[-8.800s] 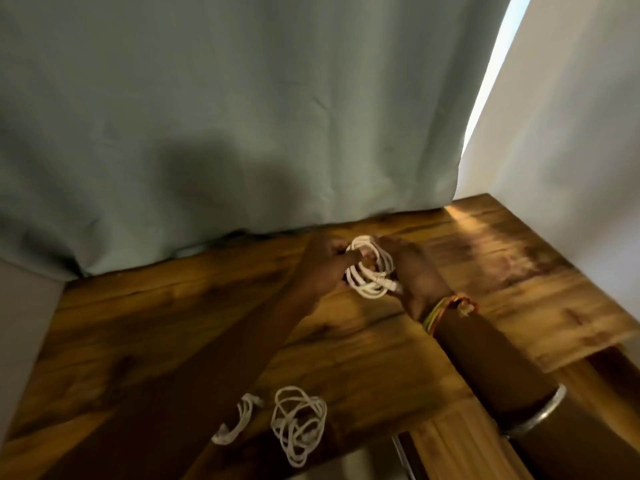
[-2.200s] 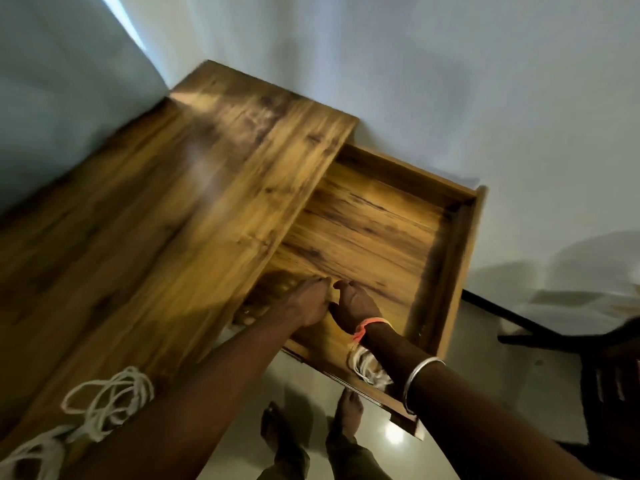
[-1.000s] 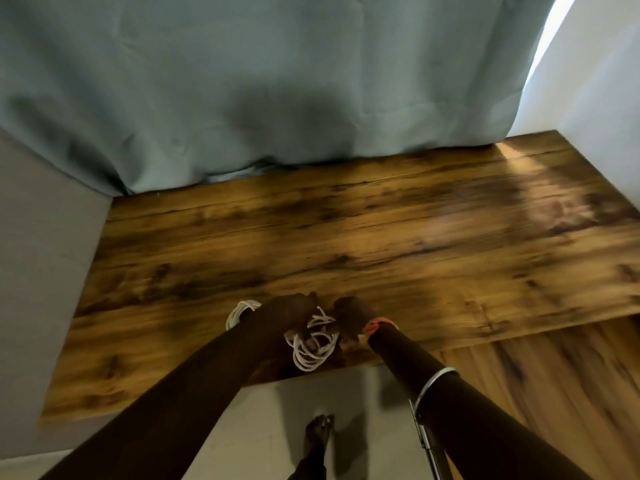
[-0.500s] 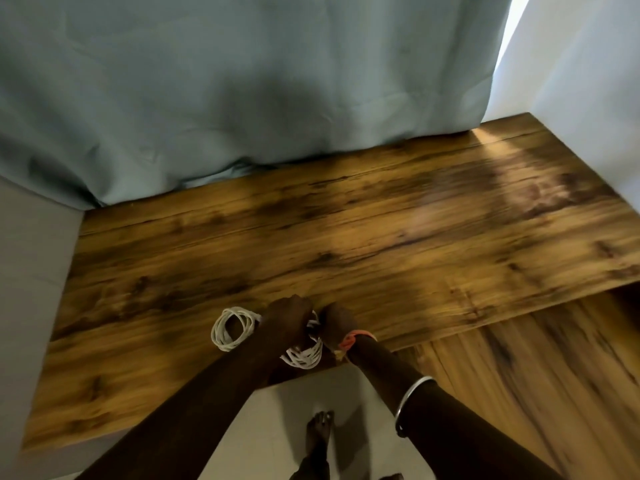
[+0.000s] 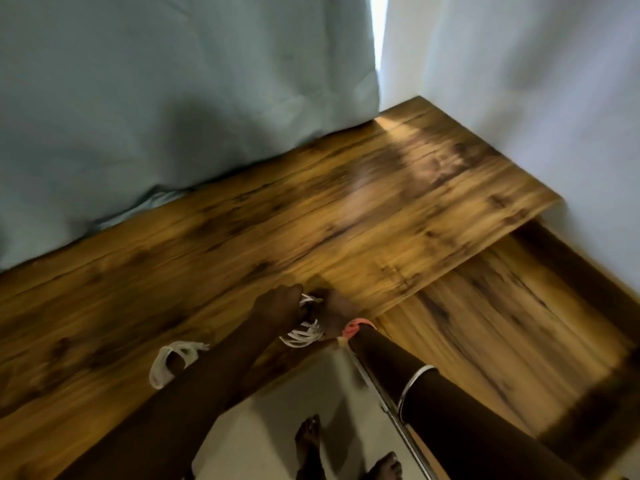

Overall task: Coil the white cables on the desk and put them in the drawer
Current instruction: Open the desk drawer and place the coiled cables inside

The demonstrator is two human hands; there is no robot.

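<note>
My left hand (image 5: 277, 308) and my right hand (image 5: 334, 315) meet over the front edge of the wooden desk (image 5: 242, 237), and both hold a bunch of white cable loops (image 5: 303, 332) between them. The loops hang a little below the hands. A second coiled white cable (image 5: 173, 360) lies on the desk to the left, partly behind my left forearm. The open drawer (image 5: 502, 323) sticks out at the right, below the desk top; what shows of its wooden bottom holds nothing.
A grey-blue curtain (image 5: 173, 98) hangs along the back of the desk and a white wall (image 5: 519, 81) stands at the right. Pale floor (image 5: 294, 410) and my bare feet (image 5: 311, 441) show below the desk's front edge.
The view has swung to the right, so the open drawer shows again. My hands still hold the cable bunch at the desk's front edge. The other coil stays to the left.
</note>
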